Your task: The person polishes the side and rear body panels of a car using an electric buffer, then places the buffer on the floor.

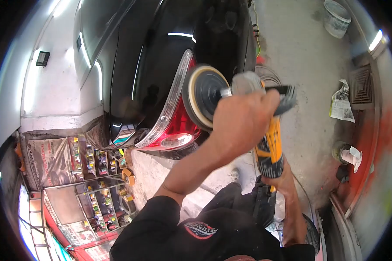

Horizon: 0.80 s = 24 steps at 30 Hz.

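Observation:
A yellow and black polisher [269,141] is held between both of my hands. My left hand [244,122] reaches across and is closed around its front end, near a blurred black part that looks like a side handle [286,99]. My right hand [284,179] wraps the rear of the body, lower down. The polisher's round pad [204,93], dark with a pale rim, is at the red and clear tail light [176,115] of a glossy black car [161,43]. Whether the pad touches the surface I cannot tell.
Shelves of cans [102,200] stand at the lower left. A bucket [336,19] sits on the concrete floor at the upper right. Newspaper [342,102] lies by the right wall near a vent [361,87]. A coiled hose [269,75] rests behind the polisher.

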### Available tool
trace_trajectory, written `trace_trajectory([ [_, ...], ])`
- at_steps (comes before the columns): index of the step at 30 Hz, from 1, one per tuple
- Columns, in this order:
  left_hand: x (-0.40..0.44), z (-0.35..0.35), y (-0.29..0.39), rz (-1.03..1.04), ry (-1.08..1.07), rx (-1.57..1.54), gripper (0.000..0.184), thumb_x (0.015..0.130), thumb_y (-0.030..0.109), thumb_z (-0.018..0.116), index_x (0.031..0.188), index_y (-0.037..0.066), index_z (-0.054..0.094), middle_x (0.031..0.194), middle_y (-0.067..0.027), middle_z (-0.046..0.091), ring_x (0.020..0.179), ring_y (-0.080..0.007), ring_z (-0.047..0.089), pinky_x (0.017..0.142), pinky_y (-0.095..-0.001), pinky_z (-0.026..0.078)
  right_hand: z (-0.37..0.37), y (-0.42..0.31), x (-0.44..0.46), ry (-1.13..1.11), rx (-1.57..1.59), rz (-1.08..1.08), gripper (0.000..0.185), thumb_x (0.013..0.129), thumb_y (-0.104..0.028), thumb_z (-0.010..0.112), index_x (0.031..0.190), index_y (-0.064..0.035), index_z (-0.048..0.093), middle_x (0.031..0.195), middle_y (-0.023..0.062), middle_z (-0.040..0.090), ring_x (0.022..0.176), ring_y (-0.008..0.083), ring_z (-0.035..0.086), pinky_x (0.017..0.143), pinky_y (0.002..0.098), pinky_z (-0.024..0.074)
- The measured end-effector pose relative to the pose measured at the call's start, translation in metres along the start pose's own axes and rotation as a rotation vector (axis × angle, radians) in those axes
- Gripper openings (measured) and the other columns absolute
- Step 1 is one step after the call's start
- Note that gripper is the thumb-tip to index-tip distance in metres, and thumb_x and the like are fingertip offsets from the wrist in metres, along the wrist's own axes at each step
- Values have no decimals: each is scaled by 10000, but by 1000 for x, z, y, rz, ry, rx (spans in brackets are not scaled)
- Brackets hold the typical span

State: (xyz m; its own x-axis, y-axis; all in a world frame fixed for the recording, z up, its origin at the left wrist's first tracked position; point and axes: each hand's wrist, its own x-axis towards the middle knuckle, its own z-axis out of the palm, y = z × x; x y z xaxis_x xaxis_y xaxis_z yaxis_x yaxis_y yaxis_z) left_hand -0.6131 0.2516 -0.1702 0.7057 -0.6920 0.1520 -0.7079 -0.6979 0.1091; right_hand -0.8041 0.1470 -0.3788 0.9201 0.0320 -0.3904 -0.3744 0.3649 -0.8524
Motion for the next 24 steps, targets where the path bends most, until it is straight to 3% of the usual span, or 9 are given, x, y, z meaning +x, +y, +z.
trace_trajectory([
  [6,0,7,1,-12,-113,-8,286,756,121,774,969,93,585,793,-105,665,754,-320,695,635,-424,533,-3,-1,-3,-17,35,104,887,562,-2,893,1361,-9,509,1170,77,661,1074,180,633,989,336,487],
  [15,54,-58,-33,28,290,49,266,706,114,799,930,94,656,824,-120,660,766,-339,680,622,-418,500,9,-91,62,-9,-99,-139,833,597,-27,874,1350,0,520,1174,95,668,1092,205,636,1000,343,477],
  [18,9,-77,-14,71,420,147,189,733,79,747,877,87,624,658,-89,566,641,-302,643,585,-410,496,8,-81,48,-47,-169,-218,832,599,-60,881,1345,-8,517,1194,129,673,1151,244,633,1032,366,466],
  [20,-28,-92,-4,81,299,146,181,713,58,758,856,81,649,636,-38,495,556,-240,564,539,-367,453,10,-72,24,-100,-218,-197,841,595,-72,886,1347,-14,516,1217,137,673,1179,255,631,1042,377,464],
  [22,-61,-104,7,115,216,87,157,697,46,771,820,74,678,624,-12,468,518,-183,510,487,-334,395,10,-49,2,-163,-203,-143,931,578,-62,933,1390,-35,479,1230,78,654,1179,194,617,1056,358,466],
  [24,-82,-100,16,89,247,-2,125,697,41,780,770,74,684,612,1,446,495,-166,483,449,-325,357,12,-40,-16,-201,-221,-63,987,579,-59,943,1428,-25,440,1267,97,640,1197,198,606,1061,363,467],
])
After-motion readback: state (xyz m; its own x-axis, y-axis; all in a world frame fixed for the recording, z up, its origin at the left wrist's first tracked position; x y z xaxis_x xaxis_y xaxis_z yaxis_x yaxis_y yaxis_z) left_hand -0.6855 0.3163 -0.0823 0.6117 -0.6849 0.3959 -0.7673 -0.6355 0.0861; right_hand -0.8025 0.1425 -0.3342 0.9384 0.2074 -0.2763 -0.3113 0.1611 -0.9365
